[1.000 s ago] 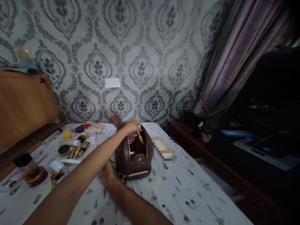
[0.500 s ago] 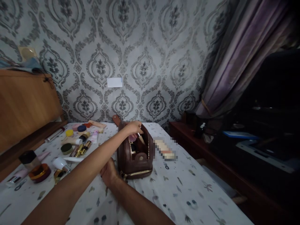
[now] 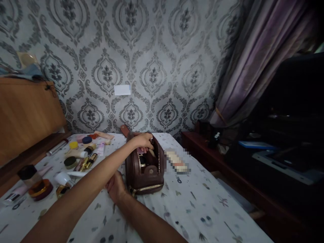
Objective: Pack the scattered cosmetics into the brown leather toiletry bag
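Note:
A brown zip-up makeup bag [image 3: 144, 180] stands with its top unzipped and spread apart. My left hand [image 3: 145, 140] reaches across from the left into its mouth, fingers closed round a slim pale cosmetic item [image 3: 152, 153], mostly hidden. Inside the bag, a few dark and pinkish items show. My right hand [image 3: 116, 189] is low beside the bag's left side, palm up and fingers curled. My left forearm covers part of those fingers, so what they hold, if anything, is out of sight.
Left on the patterned sheet [image 3: 202, 202] lie several cosmetics: a dark green round jar [image 3: 71, 162], gold tubes [image 3: 89, 162], an amber jar [image 3: 40, 189], a blue-lidded jar [image 3: 87, 139]. A blurred-out flat item [image 3: 176, 161] lies right of the bag. The wall stands behind.
My left hand has dipped slightly deeper into the bag, and the slim pale item is more hidden. My right hand stays nearly in place. The view has shifted slightly.

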`<state>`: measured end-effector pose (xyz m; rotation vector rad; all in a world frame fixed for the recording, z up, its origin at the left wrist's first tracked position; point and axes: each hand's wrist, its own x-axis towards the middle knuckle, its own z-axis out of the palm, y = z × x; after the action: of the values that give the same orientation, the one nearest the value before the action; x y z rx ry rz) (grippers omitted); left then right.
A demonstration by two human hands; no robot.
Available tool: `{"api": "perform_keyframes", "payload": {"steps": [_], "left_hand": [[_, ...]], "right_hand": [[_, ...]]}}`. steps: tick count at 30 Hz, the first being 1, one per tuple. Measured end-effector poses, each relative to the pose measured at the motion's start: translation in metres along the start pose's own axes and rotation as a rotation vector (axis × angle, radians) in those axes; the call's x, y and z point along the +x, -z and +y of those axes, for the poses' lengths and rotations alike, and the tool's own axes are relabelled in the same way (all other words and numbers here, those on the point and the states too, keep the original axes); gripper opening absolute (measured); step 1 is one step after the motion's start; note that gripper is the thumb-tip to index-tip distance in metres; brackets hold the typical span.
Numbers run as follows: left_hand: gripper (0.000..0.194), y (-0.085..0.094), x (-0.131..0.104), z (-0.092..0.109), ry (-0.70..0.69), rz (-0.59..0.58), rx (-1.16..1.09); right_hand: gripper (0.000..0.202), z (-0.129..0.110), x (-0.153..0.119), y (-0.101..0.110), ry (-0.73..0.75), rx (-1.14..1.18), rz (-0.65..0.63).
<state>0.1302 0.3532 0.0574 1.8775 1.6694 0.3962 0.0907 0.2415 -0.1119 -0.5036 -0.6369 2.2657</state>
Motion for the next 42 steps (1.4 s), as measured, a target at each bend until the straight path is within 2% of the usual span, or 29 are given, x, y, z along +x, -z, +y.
{"api": "perform_keyframes", "payload": {"steps": [3,9,14,24,31,36,42], "left_hand": [[0.027,-0.002,0.000,-0.002,-0.032,0.020,0.028],[0.036,-0.007,-0.009,-0.005,-0.123,0.185,0.155],[0.041,-0.009,-0.016,-0.002,-0.155,0.250,0.323],[0.054,-0.001,-0.023,0.003,-0.170,0.209,0.513],[0.050,0.003,-0.034,0.008,-0.170,0.224,0.621],[0.042,0.007,-0.038,0.008,-0.148,0.225,0.663],[0.042,0.007,-0.039,0.007,-0.151,0.235,0.664]], "right_hand": [[0.027,0.000,0.001,0.000,-0.008,0.003,0.016],[0.024,0.002,0.003,-0.001,-0.001,0.007,0.041],[0.020,0.002,0.003,-0.002,-0.010,0.019,0.049],[0.025,-0.001,-0.001,-0.003,-0.014,0.000,0.031],[0.034,-0.005,-0.005,-0.005,-0.015,-0.045,-0.021],[0.039,-0.007,-0.006,-0.006,-0.029,-0.041,-0.002],[0.039,-0.006,-0.006,-0.006,-0.035,-0.032,-0.005]]}}
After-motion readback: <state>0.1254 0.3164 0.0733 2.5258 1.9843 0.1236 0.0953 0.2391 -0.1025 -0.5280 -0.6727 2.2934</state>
